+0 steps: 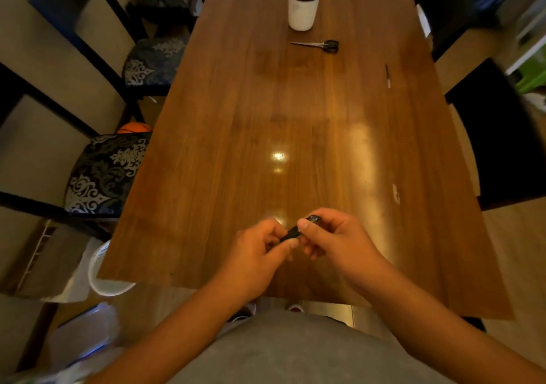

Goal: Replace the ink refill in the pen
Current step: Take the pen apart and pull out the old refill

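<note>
left hand (260, 247) + right hand (331, 236) both pinching black pen (295, 230), held just above near edge of surface (236, 147) | thin refill-like stick (387, 75) lying far right, well apart | scissors (320, 45) near white jar (303, 2) at far end

grey shirt (295, 351), bare forearms, no sleeves

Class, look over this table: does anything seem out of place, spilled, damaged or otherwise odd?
Nothing is spilled or broken. The table shows one pale mark near its right edge. Both hands, left and right, grip the dark pen. A slim refill-like stick lies alone, far right.
</note>
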Available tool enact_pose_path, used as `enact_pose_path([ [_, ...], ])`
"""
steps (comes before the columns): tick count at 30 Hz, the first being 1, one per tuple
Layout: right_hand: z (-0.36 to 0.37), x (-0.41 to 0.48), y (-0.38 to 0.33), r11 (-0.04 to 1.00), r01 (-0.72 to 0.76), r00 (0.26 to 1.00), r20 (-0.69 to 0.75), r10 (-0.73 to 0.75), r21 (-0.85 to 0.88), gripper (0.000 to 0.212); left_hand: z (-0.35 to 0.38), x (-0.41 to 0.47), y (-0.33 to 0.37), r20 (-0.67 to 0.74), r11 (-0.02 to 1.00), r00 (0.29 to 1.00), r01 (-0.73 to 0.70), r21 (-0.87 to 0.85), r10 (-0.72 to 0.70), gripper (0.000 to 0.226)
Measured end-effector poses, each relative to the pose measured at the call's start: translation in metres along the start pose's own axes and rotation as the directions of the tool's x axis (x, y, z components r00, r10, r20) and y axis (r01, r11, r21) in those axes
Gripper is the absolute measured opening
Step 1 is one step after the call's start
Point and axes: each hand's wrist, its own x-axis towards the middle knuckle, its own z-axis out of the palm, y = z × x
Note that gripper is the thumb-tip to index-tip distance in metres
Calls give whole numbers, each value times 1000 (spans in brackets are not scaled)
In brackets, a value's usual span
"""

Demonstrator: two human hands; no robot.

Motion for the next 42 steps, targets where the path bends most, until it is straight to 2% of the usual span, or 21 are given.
enact_pose_path([
  [3,-6,-9,-2,999,29,998,50,-27,-27,16,2,-9,9,57,995,998,28,-94,-23,17],
  [7,-13,-20,-8,998,46,995,93,-42,-32,11,-1,-16,16,200,978,979,66,-197,-26,22],
  [10,-15,-25,-11,998,53,994,94,-49,-37,12,0,-17,19,223,976,975,59,-210,-11,21],
  [16,-13,-27,-12,996,2,997,73,-8,85,11,-5,-14,18,117,998,992,-39,-52,45,17],
  [20,-8,-23,-10,989,-42,998,43,37,142,16,-7,-12,14,34,975,991,-134,178,130,9],
  [22,-6,-21,-10,983,-68,998,28,64,168,17,-9,-10,13,21,947,984,-178,268,179,9],
  [24,-4,-18,-10,981,-80,997,22,77,174,16,-12,-8,14,48,949,984,-178,261,171,10],
  [30,-4,-13,-14,994,-29,998,61,22,103,12,-22,0,19,213,999,977,-23,24,18,14],
  [34,-5,-10,-17,995,22,993,116,-33,97,9,-36,5,22,408,959,911,163,-232,-56,14],
  [38,-4,-6,-15,995,63,980,181,-76,79,10,-43,10,20,512,921,855,264,-285,-87,14],
  [40,-13,-4,-19,988,96,987,118,-111,119,9,-51,12,15,549,907,830,305,-291,-103,15],
  [42,-37,0,-29,972,153,988,-12,-153,179,11,-68,10,4,563,891,814,354,-283,-144,17],
])
